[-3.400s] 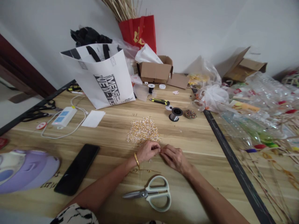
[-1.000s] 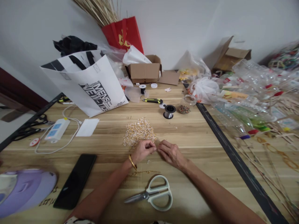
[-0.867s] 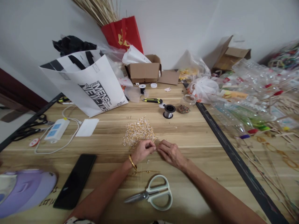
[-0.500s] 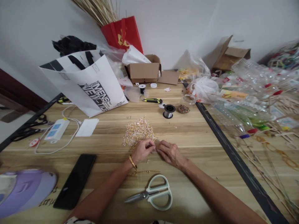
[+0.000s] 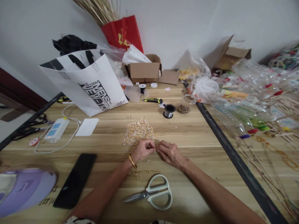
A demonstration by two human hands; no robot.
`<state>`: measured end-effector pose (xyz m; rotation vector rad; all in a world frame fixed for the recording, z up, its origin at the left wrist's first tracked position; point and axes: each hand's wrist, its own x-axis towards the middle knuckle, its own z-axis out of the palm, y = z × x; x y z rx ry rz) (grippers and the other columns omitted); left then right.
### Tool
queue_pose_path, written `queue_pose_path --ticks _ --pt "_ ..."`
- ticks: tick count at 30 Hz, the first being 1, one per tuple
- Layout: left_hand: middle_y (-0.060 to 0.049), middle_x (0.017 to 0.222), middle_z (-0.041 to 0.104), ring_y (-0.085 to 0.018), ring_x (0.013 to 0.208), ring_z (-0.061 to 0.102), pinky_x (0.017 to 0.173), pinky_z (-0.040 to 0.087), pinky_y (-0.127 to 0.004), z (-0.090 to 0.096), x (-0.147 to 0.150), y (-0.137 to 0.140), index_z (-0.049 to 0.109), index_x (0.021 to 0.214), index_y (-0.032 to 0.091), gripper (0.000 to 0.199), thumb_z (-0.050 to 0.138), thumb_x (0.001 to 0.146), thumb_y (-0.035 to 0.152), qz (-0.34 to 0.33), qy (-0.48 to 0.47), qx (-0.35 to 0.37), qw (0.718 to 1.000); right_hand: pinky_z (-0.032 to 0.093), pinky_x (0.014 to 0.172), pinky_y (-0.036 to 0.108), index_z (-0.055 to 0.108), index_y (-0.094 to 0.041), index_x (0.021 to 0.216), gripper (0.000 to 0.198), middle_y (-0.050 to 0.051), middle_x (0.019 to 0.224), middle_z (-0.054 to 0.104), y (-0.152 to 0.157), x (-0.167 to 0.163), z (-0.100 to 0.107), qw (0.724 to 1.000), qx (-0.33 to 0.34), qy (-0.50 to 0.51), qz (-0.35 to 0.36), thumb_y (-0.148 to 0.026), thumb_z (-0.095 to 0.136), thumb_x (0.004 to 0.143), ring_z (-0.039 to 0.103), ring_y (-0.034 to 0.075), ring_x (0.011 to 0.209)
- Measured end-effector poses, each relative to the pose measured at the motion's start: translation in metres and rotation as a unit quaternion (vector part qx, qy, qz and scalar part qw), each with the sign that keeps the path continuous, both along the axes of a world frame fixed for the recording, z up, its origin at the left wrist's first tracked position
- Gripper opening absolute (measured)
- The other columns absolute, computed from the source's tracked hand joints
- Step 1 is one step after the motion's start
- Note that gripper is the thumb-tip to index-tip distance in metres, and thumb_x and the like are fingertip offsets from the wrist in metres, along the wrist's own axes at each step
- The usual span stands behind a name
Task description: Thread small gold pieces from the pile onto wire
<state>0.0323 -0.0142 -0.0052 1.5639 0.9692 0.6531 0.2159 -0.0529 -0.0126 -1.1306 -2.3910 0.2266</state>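
Note:
My left hand (image 5: 143, 150) and my right hand (image 5: 170, 152) meet fingertip to fingertip above the wooden table. Both are closed in a pinch, and whatever lies between the fingers is too small to make out. A gold bangle (image 5: 133, 162) circles my left wrist. Just beyond the left hand spreads a heap of small gold and clear beads (image 5: 139, 130). Nearer to me lies a thin gold chain (image 5: 147, 171), with a tiny shiny piece (image 5: 148, 161) between it and the hands. Scissors with pale green handles (image 5: 159, 192) rest below the chain, blades pointing left.
Behind the beads are a wire spool (image 5: 168, 111), a jar of beads (image 5: 184, 108) and a yellow-black utility knife (image 5: 152, 100). A phone (image 5: 75, 181) and a power strip (image 5: 56, 130) lie left, near a white paper bag (image 5: 86, 87). Plastic bottles (image 5: 233, 115) crowd the right.
The fingertips of my two hands have shifted very slightly where they meet. Everything else on the table stays in place.

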Motion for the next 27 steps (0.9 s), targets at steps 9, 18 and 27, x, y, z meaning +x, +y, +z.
queue_pose_path --ticks 9,18,27 --pt "-0.001 0.061 0.06 -0.011 0.06 0.056 0.059 0.044 -0.021 -0.0004 0.0005 0.0003 0.057 0.065 0.012 0.007 0.064 0.067 0.015 0.002 -0.002 0.0 1.0 0.037 0.059 0.021 0.056 -0.017 0.086 0.019 0.004 0.081 0.056 0.0007 0.0002 -0.0003 1.0 -0.003 0.005 0.006 -0.021 0.04 0.094 0.054 0.011 0.069" --pt "0.0 0.06 0.059 -0.012 0.059 0.058 0.061 0.047 -0.024 0.0022 0.0011 -0.0004 0.053 0.064 0.013 0.011 0.063 0.068 0.016 0.01 -0.018 -0.017 1.0 0.036 0.059 0.021 0.055 -0.017 0.084 0.018 0.004 0.081 0.055 -0.0007 0.0005 -0.0006 1.0 0.008 -0.011 0.009 -0.019 0.04 0.094 0.052 0.011 0.067" --pt "0.0 0.061 0.058 -0.012 0.06 0.057 0.06 0.045 -0.023 0.0007 0.0017 0.0003 0.054 0.064 0.013 0.01 0.063 0.067 0.014 0.016 -0.019 -0.011 1.0 0.035 0.058 0.022 0.056 -0.018 0.083 0.021 0.004 0.082 0.056 -0.0032 -0.0018 -0.0032 0.998 0.051 -0.032 0.007 -0.02 0.039 0.094 0.052 0.011 0.069"
